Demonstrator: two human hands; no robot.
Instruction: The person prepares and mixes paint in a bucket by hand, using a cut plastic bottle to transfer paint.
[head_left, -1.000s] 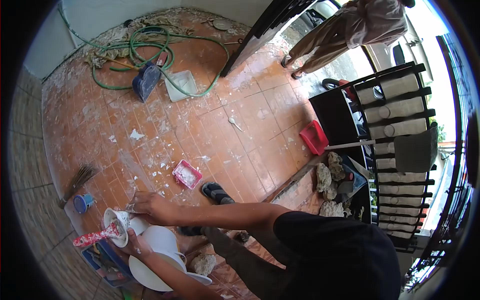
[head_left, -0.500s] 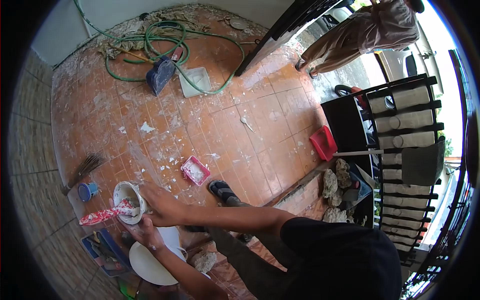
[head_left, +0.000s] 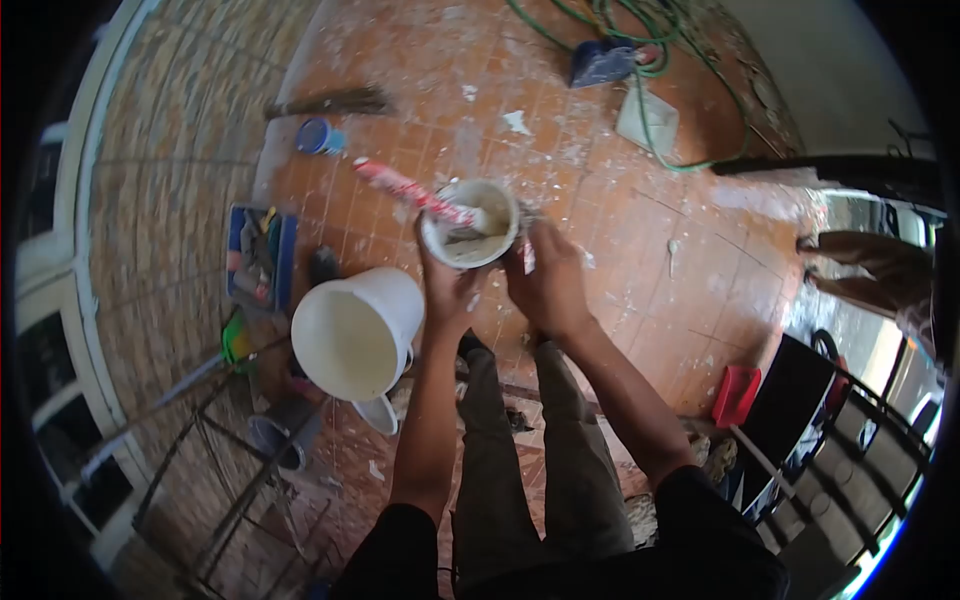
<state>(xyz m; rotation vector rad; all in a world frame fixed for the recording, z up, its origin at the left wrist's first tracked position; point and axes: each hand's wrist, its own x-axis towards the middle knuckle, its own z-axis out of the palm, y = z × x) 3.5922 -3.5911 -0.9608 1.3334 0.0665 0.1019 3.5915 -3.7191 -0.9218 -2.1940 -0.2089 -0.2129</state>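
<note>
While the left hand (head_left: 452, 288) cradles the white tub (head_left: 490, 190) at 12 o'clock, fingers curled against its wall, steady handling calls for firm support beneath. At its 4 o'clock side the right hand (head_left: 552, 278) bends its fingers; what they pinch cannot be told. Pale paste (head_left: 490, 245) coats the interior; a red-spattered handle (head_left: 415, 192) points toward 10 o'clock.

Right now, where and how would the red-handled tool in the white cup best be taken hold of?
Probably by the outer half of its red handle, from the view's upper left: that end juts past the rim of the white cup, clear of the left hand and right hand, while the other end sits inside the cup.
</note>
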